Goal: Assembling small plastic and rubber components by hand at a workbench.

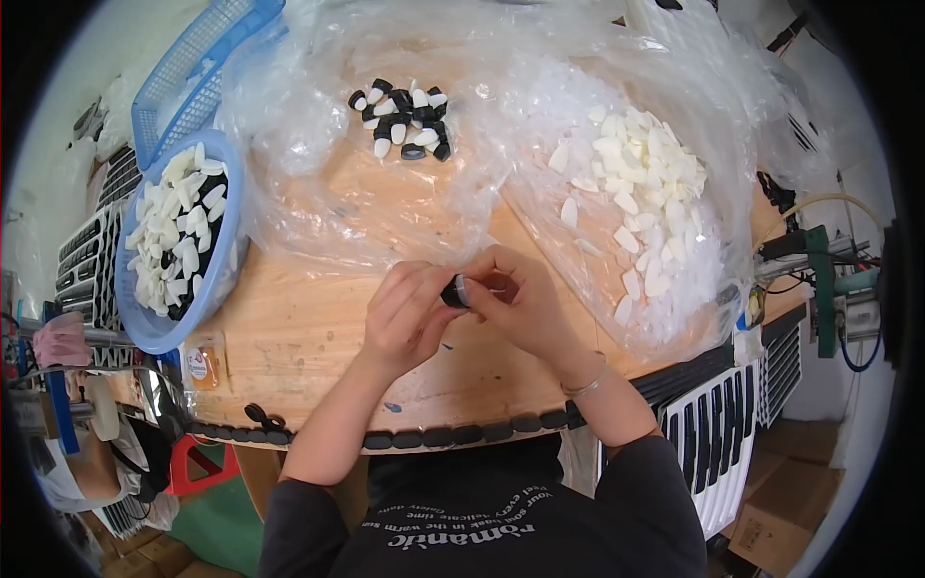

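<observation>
Held over the near half of a wooden table [279, 356]: one short black cap [452, 292], with a pale translucent edge facing right. Left hand [400, 313]: fingers bent, grasping the cap at its left side. Right hand [511, 299]: thumb and forefinger pinching near the pale edge, inner fingers partly hidden; bangle [584, 386] at the wrist. Beyond the hands, on clear plastic sheeting [289, 144]: cluster of black caps with white inserts [409, 120]. To the right, on further plastic: heap of ivory tongue-shaped pieces [646, 159]. To the left: blue basin [154, 332], loaded with white pieces [159, 246] among black ones; just beyond, blue perforated basket [217, 34]. Near the basin: small packet [204, 364] with orange patch. Along the near edge: row of black pads [438, 436]. Lower left: red stool [180, 472]. Lower right: black-and-white slatted panel [718, 429].
</observation>
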A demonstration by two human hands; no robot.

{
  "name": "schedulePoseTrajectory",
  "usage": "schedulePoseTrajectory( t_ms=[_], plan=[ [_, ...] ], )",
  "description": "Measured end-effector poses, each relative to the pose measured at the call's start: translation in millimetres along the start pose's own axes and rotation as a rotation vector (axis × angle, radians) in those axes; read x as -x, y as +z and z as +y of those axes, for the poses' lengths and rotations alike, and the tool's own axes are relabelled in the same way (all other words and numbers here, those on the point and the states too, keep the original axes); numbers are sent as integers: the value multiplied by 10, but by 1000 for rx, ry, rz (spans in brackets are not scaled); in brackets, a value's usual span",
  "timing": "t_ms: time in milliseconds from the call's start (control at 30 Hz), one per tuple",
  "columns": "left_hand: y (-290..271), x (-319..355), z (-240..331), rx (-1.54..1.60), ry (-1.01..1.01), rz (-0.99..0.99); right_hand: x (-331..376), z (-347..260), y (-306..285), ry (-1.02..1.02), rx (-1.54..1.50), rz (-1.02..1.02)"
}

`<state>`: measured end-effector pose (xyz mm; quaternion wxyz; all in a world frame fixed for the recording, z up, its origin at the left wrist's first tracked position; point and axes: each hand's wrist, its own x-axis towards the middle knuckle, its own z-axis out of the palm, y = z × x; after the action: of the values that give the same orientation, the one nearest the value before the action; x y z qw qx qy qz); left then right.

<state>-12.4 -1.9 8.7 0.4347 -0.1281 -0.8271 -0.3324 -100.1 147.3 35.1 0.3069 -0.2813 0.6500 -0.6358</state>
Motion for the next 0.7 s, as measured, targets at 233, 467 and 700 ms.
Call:
schedulePoseTrajectory(
  t_ms=[233,467,700],
  plan=[
    [-35,-20,37,85,-2,-118,45,118,-62,123,-248,-160],
    [-11,-12,-44,66,-30,-154,-78,187,-99,160,-196,-143],
    [-11,22,49,164,-440,-75,-147,159,-91,73,-226,-70]
  ],
)
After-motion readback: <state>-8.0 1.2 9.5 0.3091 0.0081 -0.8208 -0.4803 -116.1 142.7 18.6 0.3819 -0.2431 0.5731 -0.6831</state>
